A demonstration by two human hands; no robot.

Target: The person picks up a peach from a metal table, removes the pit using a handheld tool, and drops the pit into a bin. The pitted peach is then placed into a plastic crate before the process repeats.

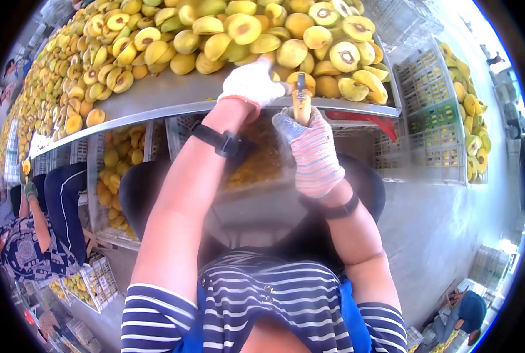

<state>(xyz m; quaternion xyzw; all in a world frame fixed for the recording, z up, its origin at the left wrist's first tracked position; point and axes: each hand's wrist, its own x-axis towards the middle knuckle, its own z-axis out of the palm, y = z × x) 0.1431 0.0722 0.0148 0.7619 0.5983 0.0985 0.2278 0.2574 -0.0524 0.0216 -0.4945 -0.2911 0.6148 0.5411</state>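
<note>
My left hand, in a white glove, reaches over the front edge of the metal table to the pile of halved yellow fruit. Its thumb and a forefinger are apart, with a fingertip near a fruit half; whether it touches one is hard to tell. My right hand, in a striped knitted glove, is wrapped round the wooden handle of a small tool. The tool stands upright with its dark metal tip by the fruit at the table's edge.
Crates of fruit stand under the table at the left, with more white crates at the right. A red object lies below the table edge. A co-worker sits at the left, another person at the lower right.
</note>
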